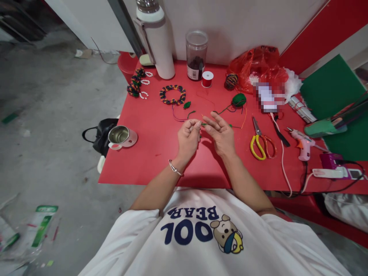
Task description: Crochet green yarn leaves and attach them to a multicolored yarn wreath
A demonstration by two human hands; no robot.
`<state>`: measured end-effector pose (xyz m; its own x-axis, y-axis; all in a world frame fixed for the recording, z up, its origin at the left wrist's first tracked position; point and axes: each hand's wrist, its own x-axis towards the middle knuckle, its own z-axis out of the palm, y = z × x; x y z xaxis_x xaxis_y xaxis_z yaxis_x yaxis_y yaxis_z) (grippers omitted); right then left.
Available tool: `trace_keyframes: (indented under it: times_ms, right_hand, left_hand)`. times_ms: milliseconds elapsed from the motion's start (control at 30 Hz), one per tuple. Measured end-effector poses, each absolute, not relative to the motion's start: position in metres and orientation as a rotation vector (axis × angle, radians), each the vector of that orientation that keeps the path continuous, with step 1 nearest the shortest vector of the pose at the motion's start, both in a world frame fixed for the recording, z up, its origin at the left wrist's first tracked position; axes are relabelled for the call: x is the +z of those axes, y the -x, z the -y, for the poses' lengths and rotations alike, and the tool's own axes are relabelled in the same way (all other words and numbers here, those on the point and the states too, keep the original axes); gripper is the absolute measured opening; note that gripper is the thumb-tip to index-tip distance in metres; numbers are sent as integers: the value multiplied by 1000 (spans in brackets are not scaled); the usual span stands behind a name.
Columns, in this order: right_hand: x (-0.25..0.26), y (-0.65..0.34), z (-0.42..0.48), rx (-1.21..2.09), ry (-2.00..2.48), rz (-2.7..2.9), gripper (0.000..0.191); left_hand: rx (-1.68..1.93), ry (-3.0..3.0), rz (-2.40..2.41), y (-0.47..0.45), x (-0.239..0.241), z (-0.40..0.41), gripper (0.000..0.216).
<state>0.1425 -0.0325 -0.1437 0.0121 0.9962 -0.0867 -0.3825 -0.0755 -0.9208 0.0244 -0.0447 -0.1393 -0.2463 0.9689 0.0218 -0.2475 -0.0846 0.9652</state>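
Both hands meet over the red table (149, 153). My left hand (188, 140), with a silver bangle at the wrist, is closed in a pinch on a small piece of green yarn (203, 124). From the other side my right hand (221, 136) holds the same yarn near the thumb, its other fingers stretched out. A tiny orange tip shows above the fingertips; I cannot tell what it is. Beyond the hands lie a ball of green yarn (239, 100), a small green leaf-shaped piece (187, 105) and a multicoloured braided yarn ring (162, 94).
Scissors (259, 143), a pink glue gun (305, 143) and cables lie right. A mug (123, 137) stands left. At the back are a white flask (161, 46), a clear jar (197, 53), a red ribbon spool (207, 79), a multicoloured yarn ball (230, 81) and a red plastic bag (253, 65).
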Motion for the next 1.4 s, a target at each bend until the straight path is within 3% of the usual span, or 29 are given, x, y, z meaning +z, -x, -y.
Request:
trace_keyframes:
  times_ms: [367, 833, 1300, 1400]
  right_hand:
    - [-148, -142, 30, 1211, 1079, 812, 38]
    - [-149, -149, 26, 1299, 1007, 770, 48]
    - [-152, -161, 18, 1171, 1040, 663, 41]
    - [-152, -163, 19, 1272, 1012, 668, 47]
  left_hand:
    - [1448, -939, -1076, -31, -143, 50, 38]
    - [1421, -892, -1183, -33, -136, 51, 27]
    - [1422, -690, -1171, -32, -138, 48, 38]
    - [1441, -667, -1170, -32, -138, 47, 38]
